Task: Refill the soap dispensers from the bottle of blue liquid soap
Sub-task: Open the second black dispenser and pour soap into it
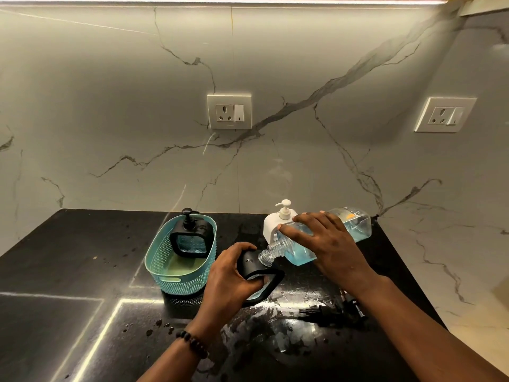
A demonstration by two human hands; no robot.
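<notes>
Over the wet black desk: left hand grips tilted black dispenser, right hand grips blue soap bottle, mouths touching; risk: overpour or slipped alignment spilling soap.

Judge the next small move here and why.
Probably tip the refill bottle a little steeper: the right hand holds its neck at the open mouth of the black dispenser, which the left hand tilts, yet blue soap sits mostly in the bottle's body.
</notes>
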